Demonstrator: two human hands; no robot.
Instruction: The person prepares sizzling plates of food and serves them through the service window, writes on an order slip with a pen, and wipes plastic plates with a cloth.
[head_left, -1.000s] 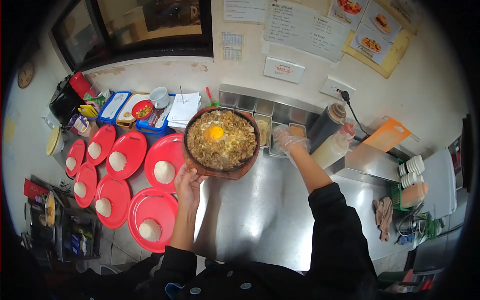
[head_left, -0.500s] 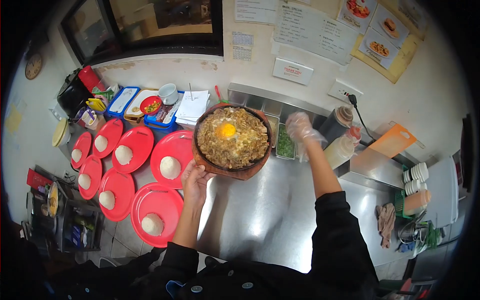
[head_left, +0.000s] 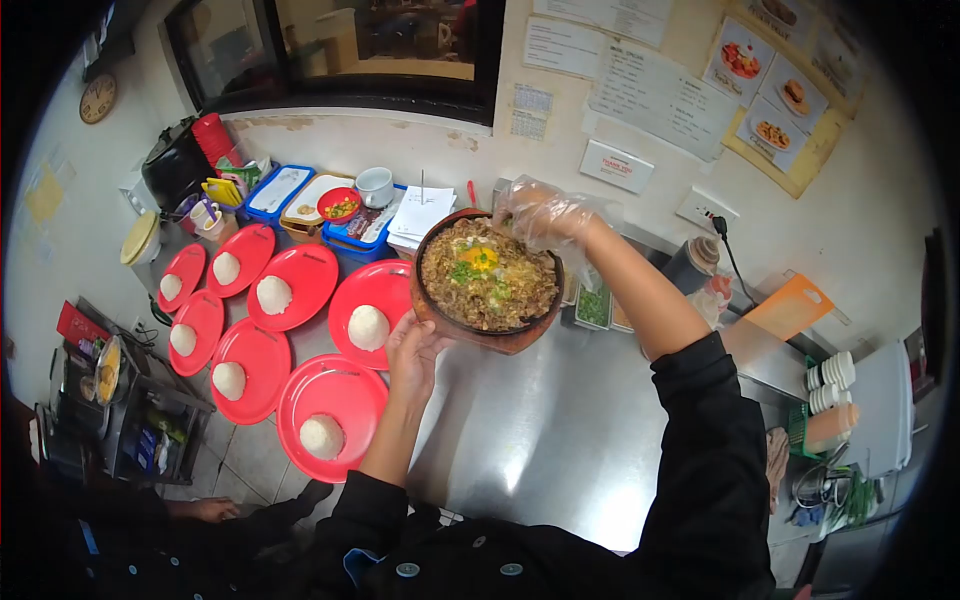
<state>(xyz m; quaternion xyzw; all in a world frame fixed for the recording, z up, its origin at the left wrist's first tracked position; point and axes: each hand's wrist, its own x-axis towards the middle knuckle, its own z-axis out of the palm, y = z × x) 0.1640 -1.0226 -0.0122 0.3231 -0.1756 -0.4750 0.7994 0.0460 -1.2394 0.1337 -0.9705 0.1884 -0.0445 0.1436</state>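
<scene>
My left hand grips the near edge of a wooden underliner, holding it above the steel counter. On it sits a round black sizzling plate heaped with browned chopped meat, topped by an egg yolk. Bits of chopped green onion lie scattered over the yolk and meat. My right hand, in a clear plastic glove, hovers over the plate's far side with fingers pinched downward. What stays between the fingertips is mostly hidden. The metal tub of chopped green onions stands right of the plate.
Several red plates, each with a rice mound, spread across the left. Blue-rimmed tubs and a white mug line the wall. Squeeze bottles stand right. Another person's hand shows at lower left.
My right hand has moved left from the green onion tub to over the sizzling plate. Green bits now lie on the egg and meat. My left hand still holds the wooden underliner.
</scene>
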